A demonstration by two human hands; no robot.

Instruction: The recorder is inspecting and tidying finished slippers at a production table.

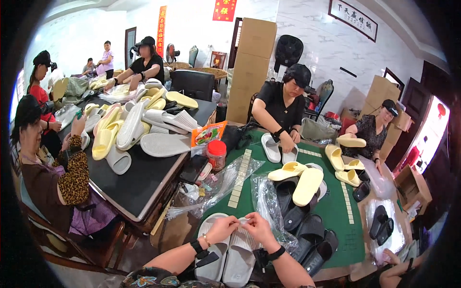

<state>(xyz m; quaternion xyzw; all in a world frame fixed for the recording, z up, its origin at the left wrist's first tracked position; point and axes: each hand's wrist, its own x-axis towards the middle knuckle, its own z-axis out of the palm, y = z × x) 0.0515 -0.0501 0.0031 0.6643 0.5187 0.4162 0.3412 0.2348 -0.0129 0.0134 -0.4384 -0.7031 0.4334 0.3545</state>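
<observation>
Far left: a seated co-worker in a leopard-print sleeve (pixel 73 177), the chair beneath partly lost in the dark lens rim. Beside: a black-topped wooden table (pixel 127 189) with a heap of yellow and grey slippers (pixel 132 127), lower ones covered by upper ones. At its right end: an orange printed packet (pixel 209 133) and a clear jar with red lid (pixel 216 154), contents hard to make out.

Lower centre, before you: a pair of light grey ribbed slippers (pixel 238 259), side by side on the near edge of the green-topped table (pixel 345 247), partly covered by your hands and wrists. Your left hand (pixel 222 230): fingers bent, thumb and fingertips drawn together above the pair's toe ends. Your right hand (pixel 257 228): likewise bent, fingertips nearly meeting the left's. Whether either grips anything, you cannot tell; contact with the slippers is also unclear.

Right of your hands: a crumpled clear plastic bag (pixel 270 206), then black slippers (pixel 309 235), overlapping, some under a yellow slipper (pixel 308 186). Far right: a black pair on clear plastic (pixel 381 224); below, another person's arm (pixel 401 273), cut off by the rim.
</observation>
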